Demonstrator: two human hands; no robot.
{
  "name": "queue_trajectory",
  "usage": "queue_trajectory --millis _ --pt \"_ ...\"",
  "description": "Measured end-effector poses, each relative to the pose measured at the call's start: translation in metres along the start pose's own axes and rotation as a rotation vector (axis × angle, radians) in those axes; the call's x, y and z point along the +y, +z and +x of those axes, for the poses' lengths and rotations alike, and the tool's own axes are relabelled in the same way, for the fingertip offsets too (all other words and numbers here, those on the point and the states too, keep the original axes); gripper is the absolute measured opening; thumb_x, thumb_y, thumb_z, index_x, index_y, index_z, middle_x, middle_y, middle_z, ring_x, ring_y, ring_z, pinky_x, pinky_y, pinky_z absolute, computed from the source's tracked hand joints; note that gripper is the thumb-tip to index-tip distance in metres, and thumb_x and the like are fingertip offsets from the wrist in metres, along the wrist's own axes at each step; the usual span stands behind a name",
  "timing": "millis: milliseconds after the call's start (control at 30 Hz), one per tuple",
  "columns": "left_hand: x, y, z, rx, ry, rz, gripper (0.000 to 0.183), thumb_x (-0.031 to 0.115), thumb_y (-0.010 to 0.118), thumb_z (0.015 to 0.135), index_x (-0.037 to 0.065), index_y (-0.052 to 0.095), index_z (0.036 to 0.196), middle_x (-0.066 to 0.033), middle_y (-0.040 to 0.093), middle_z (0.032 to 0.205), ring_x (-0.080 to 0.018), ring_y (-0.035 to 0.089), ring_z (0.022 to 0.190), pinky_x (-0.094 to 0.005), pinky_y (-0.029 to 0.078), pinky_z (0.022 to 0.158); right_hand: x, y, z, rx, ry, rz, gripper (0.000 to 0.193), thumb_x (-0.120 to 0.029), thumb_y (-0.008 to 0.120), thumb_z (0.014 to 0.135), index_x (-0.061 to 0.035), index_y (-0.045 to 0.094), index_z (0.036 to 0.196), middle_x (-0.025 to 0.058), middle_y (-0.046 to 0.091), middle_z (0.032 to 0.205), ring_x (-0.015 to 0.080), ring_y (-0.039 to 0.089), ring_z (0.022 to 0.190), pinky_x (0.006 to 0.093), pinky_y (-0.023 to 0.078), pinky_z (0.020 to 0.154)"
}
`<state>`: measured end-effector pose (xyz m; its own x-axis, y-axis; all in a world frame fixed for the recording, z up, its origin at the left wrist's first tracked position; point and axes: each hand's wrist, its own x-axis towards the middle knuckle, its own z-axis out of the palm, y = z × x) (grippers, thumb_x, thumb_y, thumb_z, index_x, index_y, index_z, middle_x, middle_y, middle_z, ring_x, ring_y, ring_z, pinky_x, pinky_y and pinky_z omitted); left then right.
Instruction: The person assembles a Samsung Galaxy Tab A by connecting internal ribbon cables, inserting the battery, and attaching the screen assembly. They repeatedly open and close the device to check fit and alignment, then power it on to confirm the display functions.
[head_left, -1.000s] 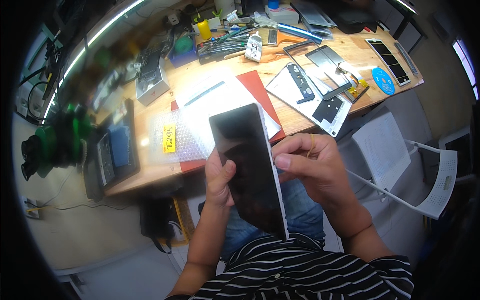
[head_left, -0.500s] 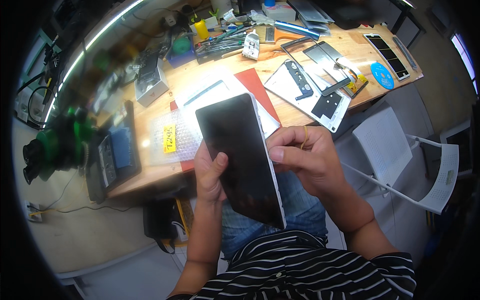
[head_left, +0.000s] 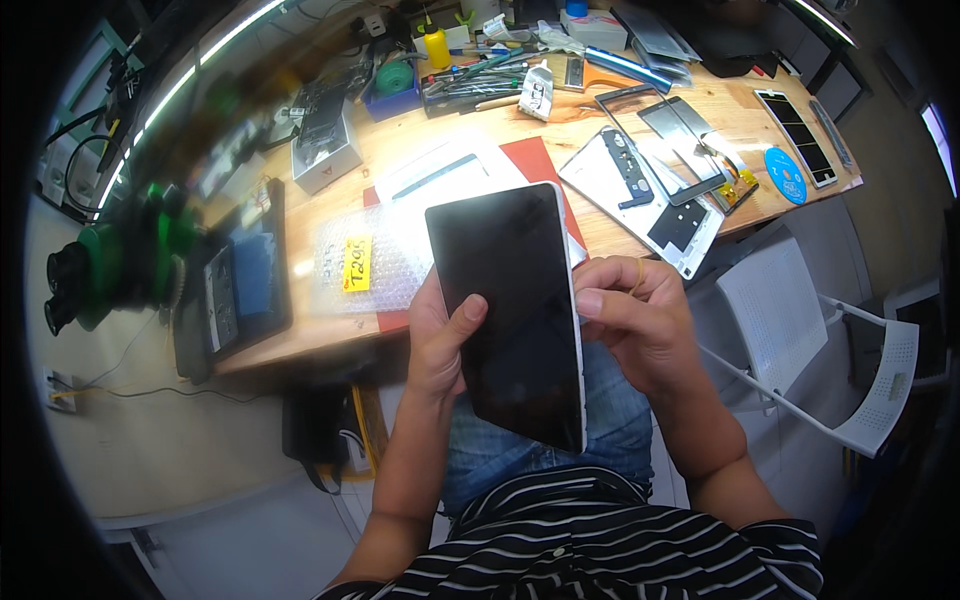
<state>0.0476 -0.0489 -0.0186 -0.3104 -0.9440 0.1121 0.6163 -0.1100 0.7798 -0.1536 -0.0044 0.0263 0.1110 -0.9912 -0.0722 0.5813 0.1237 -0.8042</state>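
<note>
A tablet (head_left: 520, 330) with a dark screen and a pale edge is tilted upright over my lap. My left hand (head_left: 440, 330) is closed around its left side, the thumb lying on the screen and the other fingers behind. At the right edge of the tablet, my right hand (head_left: 640, 315) is closed, with thumb and index finger pinched beside the pale rim. A thin yellow rubber band (head_left: 640, 275) loops over the fingers of this hand. Whatever lies between the right fingertips is hidden.
On the wooden bench (head_left: 420, 130) lie bubble wrap (head_left: 330, 265) with a yellow label, a red mat (head_left: 530, 155), a white tablet back (head_left: 600, 185) and loose frames (head_left: 690, 150). A green microscope (head_left: 110, 260) stands left, a white folding chair (head_left: 775, 310) right.
The tablet and both hands have shifted slightly right in view, and the tablet stands a little more upright. The bench has also shifted in view. Both hands keep nearly the same hold.
</note>
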Motion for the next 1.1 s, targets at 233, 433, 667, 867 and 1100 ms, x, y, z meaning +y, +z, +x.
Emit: queue_trajectory --millis 233,433,667,867,1100 --pt "0.005 0.003 0.0 0.034 -0.038 0.005 0.07 0.019 0.078 0.089 -0.006 0.04 0.144 -0.0158 0.056 0.135 -0.0231 0.055 0.124 -0.0357 0.042 0.108 0.004 -0.004 0.004 -0.011 0.026 0.07 0.014 -0.005 0.069 0.091 0.0062 0.07 0.1 0.0114 0.072 0.092 0.0147 0.07 0.08 0.0289 0.062 0.074" --pt "0.003 0.0 0.0 0.022 -0.064 0.006 0.068 0.022 0.078 0.089 -0.005 0.043 0.142 -0.015 0.057 0.135 -0.0218 0.055 0.123 -0.0344 0.042 0.108 0.004 -0.004 0.006 0.0 -0.003 0.095 0.016 -0.003 0.066 0.091 0.0096 0.067 0.1 0.0153 0.072 0.093 0.0176 0.072 0.08 0.031 0.064 0.073" --pt "0.019 -0.006 0.031 -0.039 -0.074 0.011 0.056 0.02 0.074 0.093 -0.003 0.049 0.137 -0.0138 0.062 0.125 -0.0201 0.062 0.113 -0.0339 0.051 0.099 -0.008 -0.001 0.035 -0.06 -0.008 0.109 0.015 -0.005 0.064 0.092 0.0067 0.066 0.102 0.0128 0.071 0.091 0.0161 0.071 0.08 0.0315 0.063 0.075" --pt "0.058 -0.019 0.096 -0.118 -0.001 0.075 0.044 0.021 0.069 0.097 -0.001 0.052 0.131 -0.0117 0.067 0.118 -0.0186 0.068 0.101 -0.0326 0.057 0.089 -0.028 0.017 0.111 -0.139 -0.09 0.117 0.014 -0.008 0.066 0.092 0.0014 0.069 0.102 0.0097 0.072 0.095 0.0158 0.071 0.087 0.0335 0.063 0.079" --pt "0.072 -0.059 0.151 -0.064 0.004 0.085 0.04 0.024 0.068 0.097 0.0 0.056 0.127 -0.0105 0.069 0.114 -0.0165 0.07 0.095 -0.0304 0.058 0.084 -0.013 0.023 0.194 -0.13 -0.043 0.157 0.012 -0.009 0.067 0.091 -0.0011 0.069 0.099 0.0108 0.071 0.1 0.0187 0.07 0.094 0.0355 0.062 0.082"
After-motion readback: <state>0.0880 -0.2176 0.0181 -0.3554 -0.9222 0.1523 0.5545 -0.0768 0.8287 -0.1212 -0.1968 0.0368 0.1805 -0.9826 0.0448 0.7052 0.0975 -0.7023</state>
